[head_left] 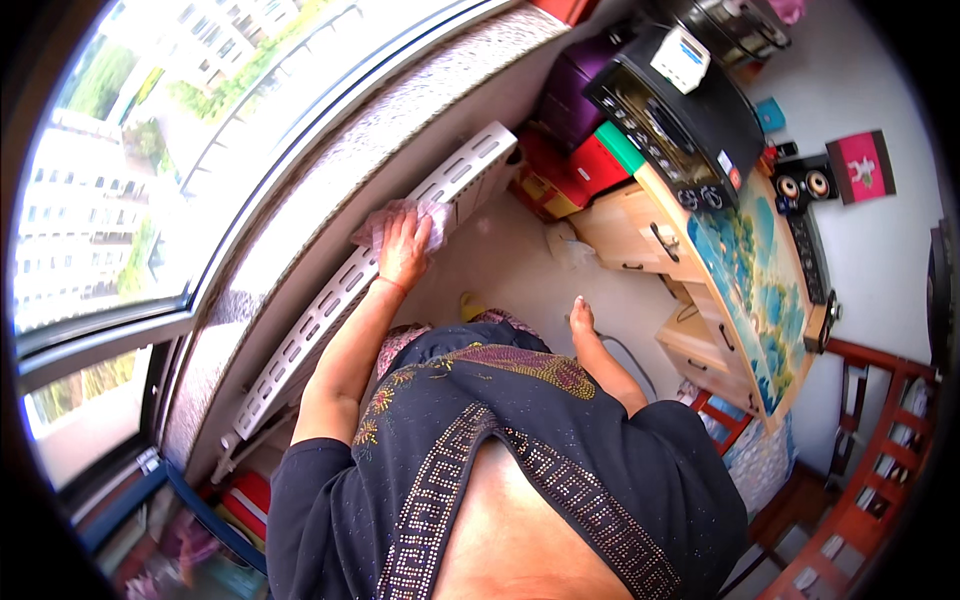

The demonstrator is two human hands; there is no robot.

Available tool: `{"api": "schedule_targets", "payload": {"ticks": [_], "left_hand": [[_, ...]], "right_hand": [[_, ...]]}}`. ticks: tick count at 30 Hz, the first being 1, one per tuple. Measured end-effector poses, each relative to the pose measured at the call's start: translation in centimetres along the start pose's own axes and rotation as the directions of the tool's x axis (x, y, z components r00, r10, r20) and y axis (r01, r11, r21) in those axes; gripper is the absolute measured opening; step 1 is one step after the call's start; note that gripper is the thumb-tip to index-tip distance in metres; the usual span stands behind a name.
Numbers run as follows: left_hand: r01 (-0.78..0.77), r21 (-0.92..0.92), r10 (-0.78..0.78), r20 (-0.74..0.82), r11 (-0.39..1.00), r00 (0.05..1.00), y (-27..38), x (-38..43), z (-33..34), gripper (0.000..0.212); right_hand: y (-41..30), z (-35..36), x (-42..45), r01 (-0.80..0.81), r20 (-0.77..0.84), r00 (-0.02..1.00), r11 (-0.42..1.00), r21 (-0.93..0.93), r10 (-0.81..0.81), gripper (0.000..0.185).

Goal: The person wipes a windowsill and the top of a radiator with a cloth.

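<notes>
Below a window sill, a white slotted radiator (322, 316) runs diagonally across the left of the head view. My left hand (405, 244) lies palm down on its top with a crumpled pinkish checked cloth (437, 217) pressed under the fingers. The cloth sticks out on both sides of the hand and over the radiator's edges. My right hand (581, 315) hangs at my side above the floor, touching nothing visible; its fingers are foreshortened, and no object shows in it.
A speckled stone sill (337, 161) borders the window. At right, a wooden cabinet (634, 232) stands below a black toaster oven (675, 124). Red boxes (596, 169) sit by the radiator's far end. A plastic bag (570, 247) lies on the floor. A red wooden bed frame (874, 457) is lower right.
</notes>
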State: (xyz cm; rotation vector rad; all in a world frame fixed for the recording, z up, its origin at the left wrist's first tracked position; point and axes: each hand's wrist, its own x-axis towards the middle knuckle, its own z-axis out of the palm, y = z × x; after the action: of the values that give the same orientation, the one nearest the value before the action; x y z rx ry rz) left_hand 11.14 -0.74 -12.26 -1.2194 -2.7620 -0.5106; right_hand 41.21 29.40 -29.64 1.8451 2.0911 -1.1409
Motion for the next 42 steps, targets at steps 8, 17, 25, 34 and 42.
{"api": "schedule_targets", "payload": {"ticks": [8, 17, 25, 34, 42], "left_hand": [[-0.056, 0.031, 0.053, 0.075, 0.998, 0.996, 3.9, 11.8, 4.9, 0.052], [-0.072, 0.011, 0.068, 0.190, 0.997, 0.979, 7.1, 19.7, 5.7, 0.058], [-0.158, -0.065, 0.159, 0.017, 0.985, 0.987, 1.2, 9.5, 4.0, 0.050], [-0.137, -0.076, 0.137, -0.002, 0.988, 0.991, -3.4, -3.4, -1.4, 0.055], [-0.083, -0.071, 0.084, 0.007, 0.994, 0.996, -5.0, -8.0, -4.1, 0.082]], "right_hand": [[11.2, -2.1, -3.5, -0.198, -0.056, 0.976, 0.962, 0.188, 0.211, 0.061], [19.4, 0.6, -6.5, -0.366, -0.051, 0.916, 0.881, 0.301, 0.398, 0.065], [11.1, 1.1, -6.9, -0.249, -0.006, 0.968, 0.959, 0.138, 0.252, 0.062], [0.7, 7.3, -10.7, -0.110, 0.063, 0.993, 0.969, 0.219, 0.098, 0.061], [-12.0, 12.3, -20.3, -0.062, 0.373, 0.923, 0.920, 0.388, -0.095, 0.082]]}}
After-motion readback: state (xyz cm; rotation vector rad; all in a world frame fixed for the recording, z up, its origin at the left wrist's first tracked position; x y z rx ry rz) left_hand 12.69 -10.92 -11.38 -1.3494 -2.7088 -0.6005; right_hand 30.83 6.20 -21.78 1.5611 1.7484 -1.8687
